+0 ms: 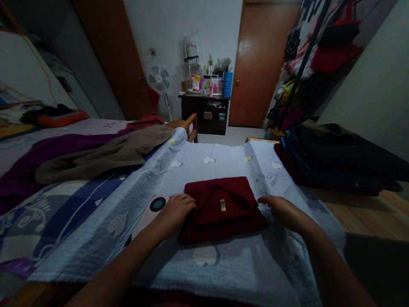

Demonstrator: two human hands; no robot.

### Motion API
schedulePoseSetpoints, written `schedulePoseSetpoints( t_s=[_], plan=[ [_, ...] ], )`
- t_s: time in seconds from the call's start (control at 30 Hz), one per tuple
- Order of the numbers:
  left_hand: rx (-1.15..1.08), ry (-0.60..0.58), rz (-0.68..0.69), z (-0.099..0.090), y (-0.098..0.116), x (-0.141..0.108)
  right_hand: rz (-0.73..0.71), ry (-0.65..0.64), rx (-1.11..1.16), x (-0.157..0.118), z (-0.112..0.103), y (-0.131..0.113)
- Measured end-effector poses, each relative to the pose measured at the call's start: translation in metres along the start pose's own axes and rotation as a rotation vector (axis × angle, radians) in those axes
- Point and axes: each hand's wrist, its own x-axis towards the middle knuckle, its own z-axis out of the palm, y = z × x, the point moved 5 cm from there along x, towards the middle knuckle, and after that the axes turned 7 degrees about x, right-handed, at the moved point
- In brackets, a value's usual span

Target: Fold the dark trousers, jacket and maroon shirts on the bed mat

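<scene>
A dark red garment point(223, 228), folded into a compact rectangle with a small pale label on top, lies on the light blue sheet point(204, 273). My left hand point(179, 211) rests at its left edge, fingers extended and touching the cloth. At the opposite edge, my right hand point(281, 209) has its fingers stretched toward the garment's right corner, holding nothing. A pink phone-like object point(148, 216) with a round dark lens area lies beside my left hand, partly hidden by the forearm.
Dark folded clothes point(332, 160) are stacked at the right on a wooden surface point(367, 213). Brown trousers point(111, 155) and a purple cloth point(60, 147) lie at the left. Farther back are a fan point(159, 79), a dark cabinet point(203, 115) and a door point(258, 64).
</scene>
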Motion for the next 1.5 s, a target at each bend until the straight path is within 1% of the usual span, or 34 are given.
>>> schedulePoseSetpoints(
  t_s=[0.07,0.13,0.2,0.27,0.33,0.43,0.5,0.57,0.77,0.97,1.1,1.23,1.33,1.43,1.5],
  plan=[
    [-0.016,0.048,-0.049,-0.015,0.005,0.017,-0.014,0.158,-0.090,0.011,-0.006,-0.015],
    [-0.033,0.126,-0.095,-0.024,0.010,0.038,-0.139,0.238,-0.162,0.026,0.001,-0.038],
    [-0.018,0.180,-0.170,-0.023,0.015,0.057,-0.248,0.308,-0.196,0.042,0.017,-0.057],
    [0.002,0.146,-0.229,-0.012,0.021,0.072,-0.245,0.342,-0.258,0.055,0.038,-0.064],
    [0.012,0.081,-0.251,0.005,0.028,0.079,-0.214,0.303,-0.344,0.061,0.061,-0.064],
    [0.016,-0.003,-0.216,0.030,0.038,0.077,-0.182,0.177,-0.436,0.056,0.091,-0.056],
    [0.027,-0.030,-0.198,0.043,0.043,0.070,-0.167,0.120,-0.472,0.048,0.104,-0.050],
    [0.053,-0.023,-0.203,0.051,0.046,0.064,-0.169,0.100,-0.504,0.041,0.110,-0.047],
    [0.163,0.036,-0.222,0.061,0.054,0.056,-0.171,0.099,-0.557,0.033,0.117,-0.044],
    [0.171,0.004,-0.220,0.067,0.055,0.056,-0.136,0.055,-0.544,0.033,0.120,-0.042],
    [0.149,-0.020,-0.211,0.067,0.055,0.056,-0.136,0.058,-0.529,0.034,0.120,-0.042],
    [0.122,-0.044,-0.205,0.061,0.053,0.057,-0.134,0.060,-0.509,0.033,0.118,-0.044],
    [0.088,-0.070,-0.187,0.052,0.051,0.061,-0.166,0.097,-0.500,0.029,0.117,-0.046],
    [0.087,-0.029,-0.150,0.041,0.049,0.067,-0.198,0.129,-0.498,0.021,0.117,-0.048],
    [0.085,-0.006,-0.089,0.039,0.051,0.071,-0.202,0.139,-0.500,0.016,0.119,-0.048]
  ],
)
